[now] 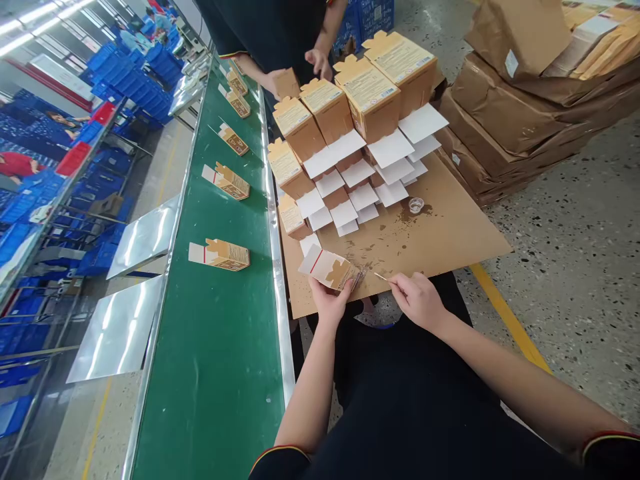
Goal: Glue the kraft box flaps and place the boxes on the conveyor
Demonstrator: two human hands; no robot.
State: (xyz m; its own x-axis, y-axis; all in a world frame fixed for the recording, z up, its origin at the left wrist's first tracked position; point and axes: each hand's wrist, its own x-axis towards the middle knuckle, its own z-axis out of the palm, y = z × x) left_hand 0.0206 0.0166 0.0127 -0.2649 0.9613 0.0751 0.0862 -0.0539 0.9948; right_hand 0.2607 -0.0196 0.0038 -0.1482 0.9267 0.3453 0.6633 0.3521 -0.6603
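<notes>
Left hand (327, 301) grips small carton (330, 268) at near edge of cardboard sheet (450, 233) — white flap open. Right hand (417, 300) pinches thin stick (384, 278), tip just beside carton. Rows of open cartons (350, 153) beyond — green conveyor (220, 347) on left.

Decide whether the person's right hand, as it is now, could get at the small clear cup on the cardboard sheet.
Probably yes. The right hand, holding a thin stick, lies near the sheet's front edge, and the cardboard sheet between it and the small clear cup is bare apart from stains. The rows of boxes stand further back.
</notes>
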